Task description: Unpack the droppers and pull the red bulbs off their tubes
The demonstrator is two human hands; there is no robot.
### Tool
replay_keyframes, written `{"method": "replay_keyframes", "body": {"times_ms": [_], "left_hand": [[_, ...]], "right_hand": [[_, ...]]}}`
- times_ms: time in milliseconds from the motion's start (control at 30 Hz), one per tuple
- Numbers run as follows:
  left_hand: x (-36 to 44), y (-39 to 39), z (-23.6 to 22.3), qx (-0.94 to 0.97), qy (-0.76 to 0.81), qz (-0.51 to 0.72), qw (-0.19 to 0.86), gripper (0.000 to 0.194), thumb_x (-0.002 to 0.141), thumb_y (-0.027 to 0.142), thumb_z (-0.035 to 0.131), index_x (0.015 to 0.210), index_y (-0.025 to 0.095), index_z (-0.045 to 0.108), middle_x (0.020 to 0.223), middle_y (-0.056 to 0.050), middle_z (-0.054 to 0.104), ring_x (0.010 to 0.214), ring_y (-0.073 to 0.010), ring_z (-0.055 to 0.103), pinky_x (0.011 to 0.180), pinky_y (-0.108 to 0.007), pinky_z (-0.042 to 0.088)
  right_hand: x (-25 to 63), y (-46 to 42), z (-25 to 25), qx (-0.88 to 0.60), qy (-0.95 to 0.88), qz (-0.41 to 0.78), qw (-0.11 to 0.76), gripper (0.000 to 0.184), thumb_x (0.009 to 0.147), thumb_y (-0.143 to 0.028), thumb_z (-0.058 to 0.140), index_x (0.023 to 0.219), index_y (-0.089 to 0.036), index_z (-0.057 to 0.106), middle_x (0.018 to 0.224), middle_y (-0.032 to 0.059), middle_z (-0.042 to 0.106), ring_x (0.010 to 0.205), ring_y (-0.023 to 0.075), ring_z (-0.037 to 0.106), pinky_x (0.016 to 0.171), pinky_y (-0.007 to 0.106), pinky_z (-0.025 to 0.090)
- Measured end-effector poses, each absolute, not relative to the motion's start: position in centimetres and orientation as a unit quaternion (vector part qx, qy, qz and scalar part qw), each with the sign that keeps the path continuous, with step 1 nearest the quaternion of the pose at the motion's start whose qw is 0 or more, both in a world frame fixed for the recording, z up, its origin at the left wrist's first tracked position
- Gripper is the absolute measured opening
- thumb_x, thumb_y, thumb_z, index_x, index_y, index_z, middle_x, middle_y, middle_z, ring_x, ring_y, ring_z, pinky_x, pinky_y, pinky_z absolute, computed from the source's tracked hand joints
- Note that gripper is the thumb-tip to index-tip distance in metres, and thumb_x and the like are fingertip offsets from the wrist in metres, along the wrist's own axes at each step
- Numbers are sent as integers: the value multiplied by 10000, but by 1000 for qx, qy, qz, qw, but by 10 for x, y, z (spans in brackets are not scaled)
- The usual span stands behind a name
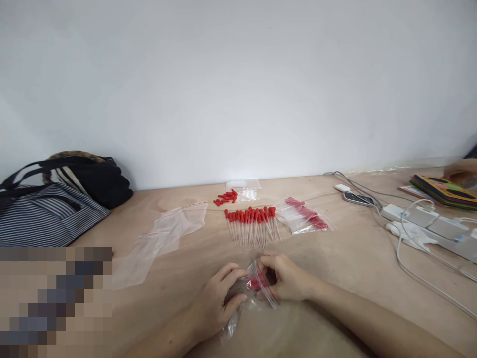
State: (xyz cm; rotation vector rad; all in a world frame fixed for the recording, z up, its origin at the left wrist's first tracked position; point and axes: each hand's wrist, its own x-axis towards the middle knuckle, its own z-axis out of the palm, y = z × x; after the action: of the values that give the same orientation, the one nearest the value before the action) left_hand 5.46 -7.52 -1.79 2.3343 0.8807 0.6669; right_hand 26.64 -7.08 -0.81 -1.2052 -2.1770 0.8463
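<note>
A clear zip bag [254,300] with red-bulbed droppers [255,283] inside is between my hands, near the front of the table. My left hand [223,298] curls round the bag's body, thumb and fingers on either side. At the bag's zip end, the fingers of my right hand [278,276] are bent and grip the plastic; some fingertips are hidden. Just beyond lies a row of loose droppers [253,226], red bulbs facing away from me. To their right is a filled bag of droppers [305,219].
Flat plastic bags [160,238] overlap on the left. Loose red rubber bulbs [225,198] lie at the back beside a bag of clear tubes [248,194]. A striped bag [48,214] stands far left. Right are a power strip [439,226], cables, a phone-like device [357,199] and another person's hand [462,171].
</note>
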Motion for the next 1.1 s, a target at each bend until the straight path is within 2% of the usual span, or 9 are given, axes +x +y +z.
{"method": "replay_keyframes", "body": {"times_ms": [200, 333, 467, 567, 700, 800, 933, 1033, 1100], "left_hand": [[54, -75, -17, 863, 337, 238, 292, 311, 786, 178, 502, 1093, 229, 503, 1060, -56, 526, 939, -190, 519, 829, -318, 429], [57, -76, -15, 856, 349, 240, 296, 304, 778, 184, 502, 1079, 225, 491, 1041, -55, 528, 920, -191, 516, 813, -317, 426], [60, -78, -12, 847, 360, 255, 296, 281, 758, 158, 497, 1031, 220, 477, 1015, -48, 526, 902, -185, 509, 798, -314, 411], [59, -79, -5, 835, 399, 254, 281, 168, 696, 140, 542, 825, 193, 448, 982, -33, 523, 883, -179, 496, 764, -302, 390], [50, -77, 11, 820, 478, 153, 274, 277, 598, 175, 625, 615, 178, 349, 840, 12, 508, 747, -152, 471, 648, -256, 354], [43, -75, 18, 805, 512, 95, 284, 257, 574, 184, 636, 581, 173, 380, 718, 29, 483, 691, -147, 446, 604, -240, 323], [35, -67, 23, 778, 536, 119, 306, 193, 552, 207, 638, 571, 169, 450, 635, 41, 483, 669, -147, 452, 605, -233, 317], [17, -54, 37, 733, 571, 167, 330, 253, 554, 316, 640, 577, 179, 429, 537, 67, 434, 562, -121, 433, 535, -205, 297], [-5, -43, 51, 688, 631, 211, 291, 307, 600, 426, 607, 624, 190, 411, 476, 83, 394, 489, -108, 403, 490, -191, 274]], "right_hand": [[278, -72, -10, -430, -711, 479, 284, 162, 598, -161, 643, 713, -173, 530, 577, -58, 500, 495, 57, 411, 461, 178, 300], [287, -67, -15, -382, -628, 598, 320, 317, 604, -290, 715, 859, -168, 571, 660, -30, 575, 575, 71, 493, 533, 193, 363], [287, -65, -17, -363, -549, 677, 330, 381, 527, -345, 772, 782, -161, 557, 664, -25, 607, 571, 78, 530, 552, 212, 402], [289, -61, -17, -401, -496, 680, 361, 364, 518, -350, 776, 735, -162, 552, 602, -41, 584, 485, 59, 492, 492, 197, 379], [299, -49, -18, -444, -406, 655, 458, 336, 520, -364, 769, 698, -172, 558, 605, -47, 552, 465, 38, 446, 455, 179, 349], [309, -41, -18, -464, -386, 625, 494, 332, 511, -362, 772, 693, -171, 571, 618, -33, 554, 491, 48, 457, 452, 182, 354], [321, -30, -15, -486, -390, 598, 504, 324, 514, -335, 773, 677, -175, 543, 592, -32, 571, 474, 50, 464, 452, 183, 366], [322, -16, -6, -482, -420, 591, 492, 320, 527, -340, 763, 664, -172, 529, 585, -30, 584, 444, 40, 448, 454, 184, 375], [316, -2, 3, -482, -466, 575, 469, 311, 553, -368, 740, 666, -166, 531, 589, -25, 587, 447, 38, 453, 459, 184, 380]]}}
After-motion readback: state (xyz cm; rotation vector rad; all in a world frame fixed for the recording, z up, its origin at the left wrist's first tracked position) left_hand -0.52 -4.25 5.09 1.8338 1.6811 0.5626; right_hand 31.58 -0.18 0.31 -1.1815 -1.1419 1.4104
